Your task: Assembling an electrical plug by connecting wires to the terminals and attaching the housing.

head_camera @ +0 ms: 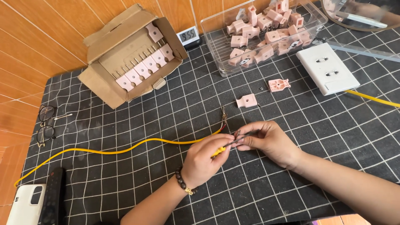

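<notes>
At far left, one white phone (pixel 26 205) and one dark remote (pixel 53 196) on the black grid mat (pixel 166 104); above them one pair of glasses (pixel 46 124). Next, one open cardboard box (pixel 131 56), holding a row of six pink plug halves (pixel 143 68) with metal pins, plus a seventh lying above the row. Behind the box, one small digital clock (pixel 188 35). In the middle, left hand (pixel 204 160) closed around the end of one yellow cable (pixel 125 149), thumb and forefinger pinched on it; a bead bracelet (pixel 183 183) at the wrist. Right hand (pixel 266 141) touching it, fingertips pinched shut on the bare wire strands (pixel 235 137); one more stripped strand (pixel 223 116) sticking upward. Just above the hands, two loose pink plug shells (pixel 246 101) on the mat. At upper right, one clear plastic bin (pixel 262 29) full of pink plug parts, perhaps two dozen, too heaped for exact count. Beside it, one white double socket (pixel 327 68).
</notes>
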